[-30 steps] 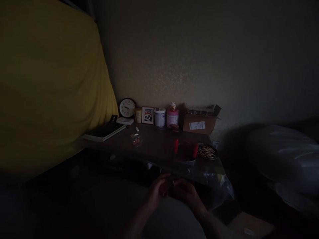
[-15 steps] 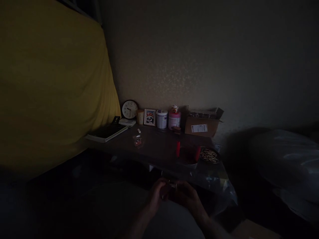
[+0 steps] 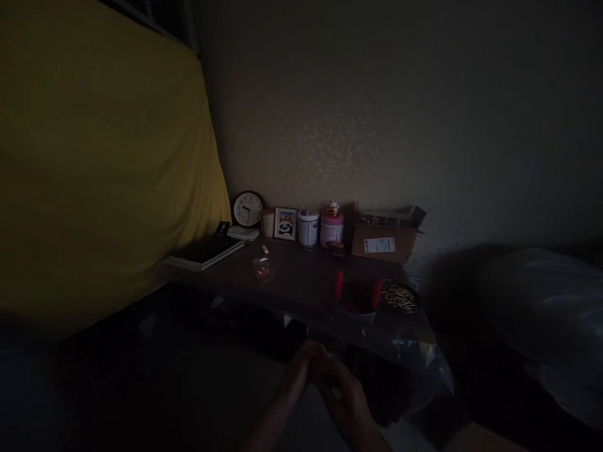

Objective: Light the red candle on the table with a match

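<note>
My left hand [image 3: 300, 369] and my right hand [image 3: 343, 392] meet in front of the table's near edge. The fingers of both are closed and pressed together around something small. A pale speck shows at the fingertips, but the dim light and the fingers hide what it is. Beyond them, two red candle-like sticks [image 3: 338, 285] stand upright at a dark round dish [image 3: 360, 309]. To the right of that lies a round dish of matchstick-like pieces [image 3: 398, 297].
The table [image 3: 296, 276] carries a small clear packet [image 3: 262, 270], a framed panda picture [image 3: 285, 224], a clock [image 3: 247, 209], a white tin [image 3: 308, 227], a pink-lidded tin [image 3: 332, 231] and an open cardboard box [image 3: 382, 243]. A yellow cloth [image 3: 108, 157] hangs at left.
My right hand has turned and closed in against my left. The small object visible between the fingers before is now mostly covered. The view has shifted slightly.
</note>
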The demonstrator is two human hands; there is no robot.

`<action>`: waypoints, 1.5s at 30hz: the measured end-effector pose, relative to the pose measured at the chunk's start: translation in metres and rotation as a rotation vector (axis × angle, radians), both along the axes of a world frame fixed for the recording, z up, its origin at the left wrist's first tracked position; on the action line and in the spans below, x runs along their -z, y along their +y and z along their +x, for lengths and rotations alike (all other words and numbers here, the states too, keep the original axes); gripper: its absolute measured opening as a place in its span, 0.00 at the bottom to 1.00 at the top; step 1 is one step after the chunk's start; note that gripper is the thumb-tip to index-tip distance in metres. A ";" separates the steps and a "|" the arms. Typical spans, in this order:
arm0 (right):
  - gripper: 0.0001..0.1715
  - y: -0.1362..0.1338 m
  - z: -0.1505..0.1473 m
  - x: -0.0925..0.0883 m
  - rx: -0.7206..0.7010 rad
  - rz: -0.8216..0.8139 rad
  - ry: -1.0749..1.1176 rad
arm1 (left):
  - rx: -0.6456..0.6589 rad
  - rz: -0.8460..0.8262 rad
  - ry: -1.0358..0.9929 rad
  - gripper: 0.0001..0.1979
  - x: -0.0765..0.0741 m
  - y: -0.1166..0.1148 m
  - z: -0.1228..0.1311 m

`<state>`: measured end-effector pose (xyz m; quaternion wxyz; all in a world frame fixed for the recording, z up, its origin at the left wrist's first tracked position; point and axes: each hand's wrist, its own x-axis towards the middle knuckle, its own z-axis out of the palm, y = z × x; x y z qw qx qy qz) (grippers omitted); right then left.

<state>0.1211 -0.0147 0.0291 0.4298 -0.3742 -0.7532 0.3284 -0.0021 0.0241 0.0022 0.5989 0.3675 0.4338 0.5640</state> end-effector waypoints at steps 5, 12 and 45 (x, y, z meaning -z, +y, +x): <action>0.06 -0.001 -0.001 0.003 0.053 0.071 -0.082 | 0.023 0.016 0.039 0.11 -0.005 0.000 0.001; 0.07 0.006 0.009 0.002 0.059 0.040 -0.058 | 0.022 0.010 0.078 0.14 -0.006 -0.009 -0.001; 0.22 0.028 0.038 -0.015 0.227 -0.419 0.503 | 0.220 0.118 -0.213 0.13 -0.023 -0.020 0.003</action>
